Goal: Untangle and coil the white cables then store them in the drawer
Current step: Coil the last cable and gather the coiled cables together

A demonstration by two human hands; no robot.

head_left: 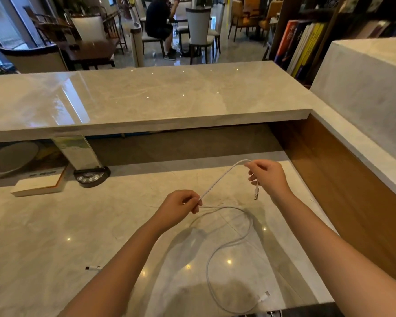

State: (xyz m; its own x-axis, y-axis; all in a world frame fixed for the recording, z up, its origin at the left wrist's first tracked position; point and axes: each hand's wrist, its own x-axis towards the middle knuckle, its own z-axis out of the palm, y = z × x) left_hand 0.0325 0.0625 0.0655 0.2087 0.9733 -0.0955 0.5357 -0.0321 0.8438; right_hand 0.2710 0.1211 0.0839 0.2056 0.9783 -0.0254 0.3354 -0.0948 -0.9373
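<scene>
Both hands pinch the white cable [217, 181]: left hand [178, 208] low, right hand [269, 177] higher, the span slanting up-right, USB plug [256, 193] dangling downward, the rest looping on the counter [55, 225].

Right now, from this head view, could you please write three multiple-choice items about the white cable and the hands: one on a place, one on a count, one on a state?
1. Where does the USB plug hang?
A. below the right hand
B. inside a drawer
C. on the book

2. How many hands pinch the white cable?
A. none
B. one
C. two

3. In what state is the part of the cable on the desk?
A. tightly coiled
B. lying in loose curves
C. cut in pieces

Answers:
1. A, the plug dangles just under the right hand.
2. C, the left hand and the right hand each pinch it, with a raised span between them.
3. B, it winds loosely over the marble to a white connector.
</scene>
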